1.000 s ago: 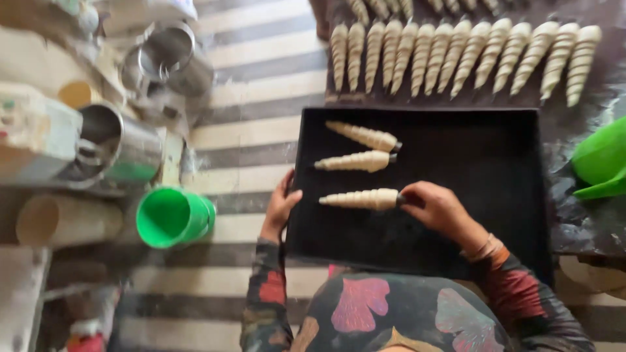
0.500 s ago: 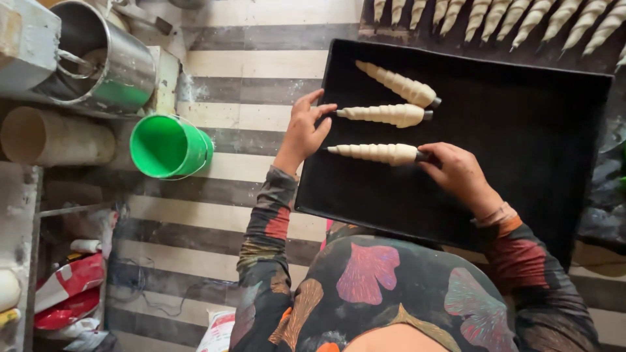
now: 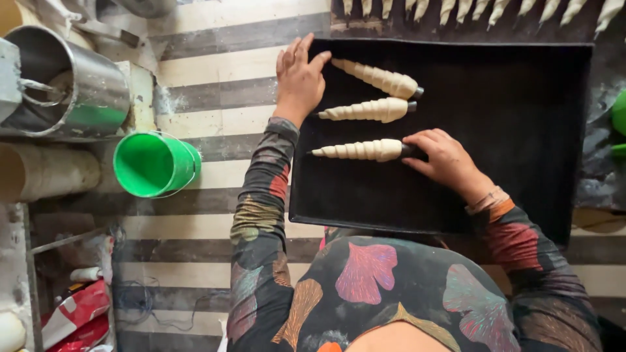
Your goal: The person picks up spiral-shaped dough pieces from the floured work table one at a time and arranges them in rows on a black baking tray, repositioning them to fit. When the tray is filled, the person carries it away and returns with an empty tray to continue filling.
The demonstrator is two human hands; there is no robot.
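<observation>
A person lays dough-wrapped cones on a black tray (image 3: 508,130): the right hand (image 3: 443,156) pinches the wide end of the nearest cone (image 3: 358,150), resting flat beside two others, while the left hand (image 3: 300,75), open and empty, steadies the tray's corner. Releasing it parallel, clear of its neighbour, seems the next need.

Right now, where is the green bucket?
In the head view, the green bucket sits on the striped floor to the left of the black tray, below the steel pot and beside the person's left sleeve.
</observation>
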